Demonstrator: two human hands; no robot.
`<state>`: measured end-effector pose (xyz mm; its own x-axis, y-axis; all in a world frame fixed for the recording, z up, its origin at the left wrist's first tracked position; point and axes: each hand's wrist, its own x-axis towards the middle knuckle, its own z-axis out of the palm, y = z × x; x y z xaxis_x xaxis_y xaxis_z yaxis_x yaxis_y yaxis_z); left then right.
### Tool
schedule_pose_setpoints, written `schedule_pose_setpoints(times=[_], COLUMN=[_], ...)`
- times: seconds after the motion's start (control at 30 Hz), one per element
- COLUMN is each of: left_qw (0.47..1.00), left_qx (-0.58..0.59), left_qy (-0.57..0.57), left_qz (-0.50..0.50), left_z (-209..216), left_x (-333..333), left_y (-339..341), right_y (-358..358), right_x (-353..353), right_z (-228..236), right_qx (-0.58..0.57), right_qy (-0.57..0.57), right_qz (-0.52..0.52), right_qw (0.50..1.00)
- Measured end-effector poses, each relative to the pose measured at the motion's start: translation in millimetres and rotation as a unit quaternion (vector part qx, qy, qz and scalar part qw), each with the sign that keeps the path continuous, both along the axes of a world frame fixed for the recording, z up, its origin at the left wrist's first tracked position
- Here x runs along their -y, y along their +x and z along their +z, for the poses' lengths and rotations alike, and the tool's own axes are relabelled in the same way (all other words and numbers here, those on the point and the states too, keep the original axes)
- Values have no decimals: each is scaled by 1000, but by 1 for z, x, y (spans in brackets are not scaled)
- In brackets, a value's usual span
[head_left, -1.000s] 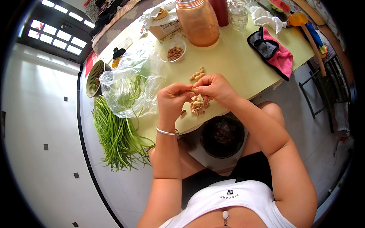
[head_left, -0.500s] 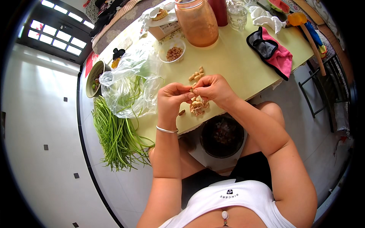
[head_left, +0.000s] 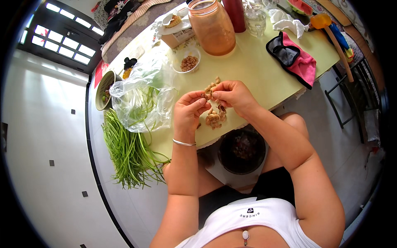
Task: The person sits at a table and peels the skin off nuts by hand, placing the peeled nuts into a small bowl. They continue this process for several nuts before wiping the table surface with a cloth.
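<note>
Pinching peanut shell [head_left: 204,96] — left grip [head_left: 187,112], right grip [head_left: 236,97] both clamped; dark lettering [head_left: 250,212] on white top [head_left: 273,208].

Peanuts [head_left: 217,80] on table [head_left: 252,68] — greens [head_left: 126,153] left, jar [head_left: 212,33] behind

So the table [head_left: 258,64] had a pale yellow top and was pretty loaded. Near the front edge sat a little heap of peanut shells [head_left: 213,119], with a few unshelled peanuts [head_left: 216,80] just beyond. Further back: a plastic bowl [head_left: 197,53], a big orange-tinted jar [head_left: 212,31], a dark red bottle [head_left: 234,15], a clear glass mug [head_left: 255,22] and a box [head_left: 177,39]. A see-through plastic bag [head_left: 142,97] and long green stalks [head_left: 126,144] covered the left side, stalks hanging over the edge. A pink-and-grey cloth [head_left: 302,65] lay on the right.
</note>
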<state>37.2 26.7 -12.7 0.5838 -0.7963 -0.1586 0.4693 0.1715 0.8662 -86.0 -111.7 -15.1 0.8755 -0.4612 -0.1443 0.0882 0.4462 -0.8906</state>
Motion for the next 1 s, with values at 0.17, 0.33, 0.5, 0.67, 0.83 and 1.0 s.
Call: schedule_pose_setpoints(times=[0.17,0.33,0.5,0.67,0.83,1.0], left_qw=[996,959,882,891,817,738], left_qx=[76,271,461,424,521,635], left_qy=[2,48,81,97,232,197], left_qz=[41,62,56,130,77,114], left_z=[9,24,27,21,23,2], left_x=[-5,-3,-1,-3,-8,15], left_y=[3,-16,-20,-15,-6,-6], right_y=[1,6,8,6,-6,-2], right_x=[-5,-7,1,-2,29,28], right_z=[-11,-15,-23,-2,-4,-4], right_qx=[-39,-11,47,5,59,22], right_qy=[-150,171,266,228,229,215], right_qz=[46,118,150,75,-10,-46], right_qw=[987,978,951,971,971,975])
